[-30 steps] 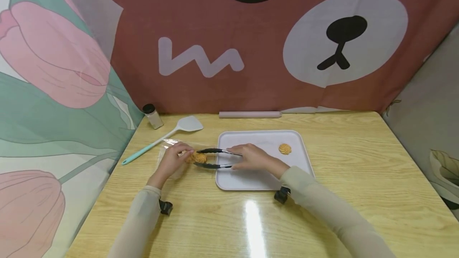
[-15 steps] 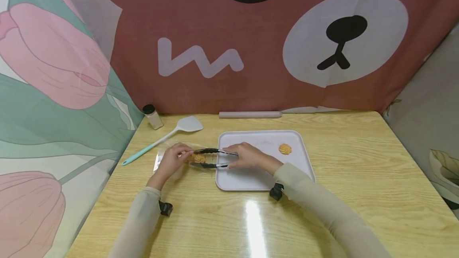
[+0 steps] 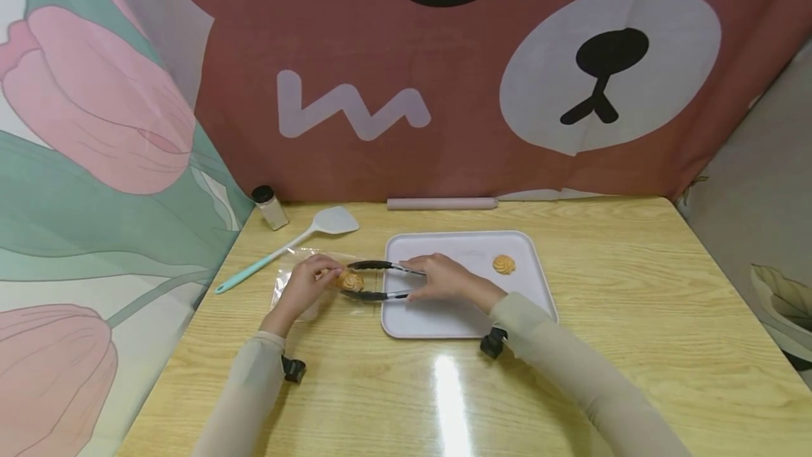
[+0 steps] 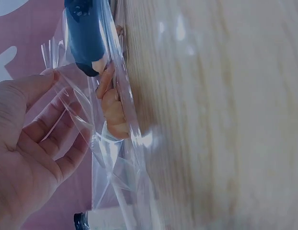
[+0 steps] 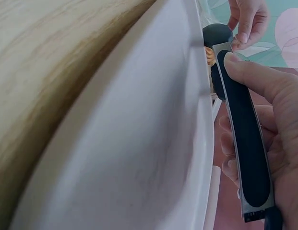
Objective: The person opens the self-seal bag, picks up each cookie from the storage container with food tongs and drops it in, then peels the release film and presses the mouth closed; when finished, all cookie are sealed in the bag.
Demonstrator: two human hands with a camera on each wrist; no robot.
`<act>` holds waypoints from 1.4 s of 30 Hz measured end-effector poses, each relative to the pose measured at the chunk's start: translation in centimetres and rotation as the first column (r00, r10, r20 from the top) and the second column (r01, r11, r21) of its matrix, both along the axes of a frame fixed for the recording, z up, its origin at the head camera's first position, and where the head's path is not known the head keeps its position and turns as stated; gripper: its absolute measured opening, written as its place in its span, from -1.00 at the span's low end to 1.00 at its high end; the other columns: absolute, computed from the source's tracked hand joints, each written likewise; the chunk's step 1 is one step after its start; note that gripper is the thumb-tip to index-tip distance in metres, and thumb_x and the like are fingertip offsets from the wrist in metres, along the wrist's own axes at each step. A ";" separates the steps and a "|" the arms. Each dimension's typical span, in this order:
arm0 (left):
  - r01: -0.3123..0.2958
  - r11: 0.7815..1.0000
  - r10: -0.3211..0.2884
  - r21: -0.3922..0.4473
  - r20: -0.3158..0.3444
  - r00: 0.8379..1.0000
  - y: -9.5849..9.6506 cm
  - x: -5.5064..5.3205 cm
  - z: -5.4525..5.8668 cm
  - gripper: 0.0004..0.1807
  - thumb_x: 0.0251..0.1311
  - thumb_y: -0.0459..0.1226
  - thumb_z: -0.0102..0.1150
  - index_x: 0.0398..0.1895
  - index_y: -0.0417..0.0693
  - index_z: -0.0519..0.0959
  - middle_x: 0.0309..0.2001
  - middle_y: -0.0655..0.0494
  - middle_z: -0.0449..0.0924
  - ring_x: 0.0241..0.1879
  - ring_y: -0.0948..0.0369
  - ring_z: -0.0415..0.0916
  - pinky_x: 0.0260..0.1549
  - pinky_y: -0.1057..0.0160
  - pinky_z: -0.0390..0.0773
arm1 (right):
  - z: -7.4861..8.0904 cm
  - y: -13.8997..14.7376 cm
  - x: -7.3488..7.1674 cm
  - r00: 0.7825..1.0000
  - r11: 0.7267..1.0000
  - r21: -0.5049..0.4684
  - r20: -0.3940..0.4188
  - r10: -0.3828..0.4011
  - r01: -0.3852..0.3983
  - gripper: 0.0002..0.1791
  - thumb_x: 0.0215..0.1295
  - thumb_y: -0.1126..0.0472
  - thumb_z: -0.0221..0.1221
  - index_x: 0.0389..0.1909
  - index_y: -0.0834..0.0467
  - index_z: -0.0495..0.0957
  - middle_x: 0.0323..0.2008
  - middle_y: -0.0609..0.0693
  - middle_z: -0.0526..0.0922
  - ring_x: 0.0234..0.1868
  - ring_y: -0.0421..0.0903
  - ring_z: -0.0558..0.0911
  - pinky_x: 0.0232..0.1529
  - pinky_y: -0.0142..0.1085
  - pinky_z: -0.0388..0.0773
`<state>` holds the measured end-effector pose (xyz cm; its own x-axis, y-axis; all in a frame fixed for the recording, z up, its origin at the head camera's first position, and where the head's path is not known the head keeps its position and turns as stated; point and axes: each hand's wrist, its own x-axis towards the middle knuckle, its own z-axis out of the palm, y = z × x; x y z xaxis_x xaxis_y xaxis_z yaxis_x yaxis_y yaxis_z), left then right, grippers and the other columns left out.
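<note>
My left hand [image 3: 306,284] pinches the edge of a clear plastic bag [image 4: 108,153] between thumb and fingers. Inside the bag lie swirled golden cookies [image 4: 115,115], partly hidden by shiny folds. Black-tipped metal tongs [image 5: 247,139] are gripped by my right hand [image 3: 444,279], thumb on one arm and fingers on the other. In the head view the tong arms stand apart, their dark tips reaching left into the bag on either side of a cookie [image 3: 352,282]. Another swirled cookie [image 3: 504,264] lies on the white tray [image 3: 469,249] under my right hand.
Behind the bag, a white spatula with a turquoise handle [image 3: 254,270] lies slantwise. A small black-capped jar [image 3: 271,209] stands at the back left corner. Along the back edge lies a pale pink rod [image 3: 442,204], close to the printed cloth wall.
The tongs moved a little left, deeper into the bag, then came slightly back to the right. My left hand has kept its place on the bag.
</note>
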<state>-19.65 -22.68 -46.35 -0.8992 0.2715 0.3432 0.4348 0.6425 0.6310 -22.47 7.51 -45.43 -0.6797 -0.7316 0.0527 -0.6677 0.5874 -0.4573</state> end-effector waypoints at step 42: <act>-0.003 1.000 0.002 -0.012 -0.058 0.998 0.1 -0.1 -0.5 -0.94 0.12 -0.41 0.27 -0.35 -0.22 0.68 -0.29 -0.04 0.64 -0.22 0.02 0.57 -0.21 -0.01 0.56 | 0.3 12.7 5.7 0.970 0.951 -0.203 -0.020 -0.242 0.233 -0.19 -0.06 -0.08 0.43 0.21 0.20 0.45 0.12 0.25 0.52 -0.10 0.05 0.63 -0.13 -0.11 0.57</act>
<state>-19.79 -22.55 -46.86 -0.8784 0.2735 0.3919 0.4690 0.6510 0.5969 -16.76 20.25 -45.08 -0.8262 -0.5213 0.2134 -0.5419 0.6322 -0.5538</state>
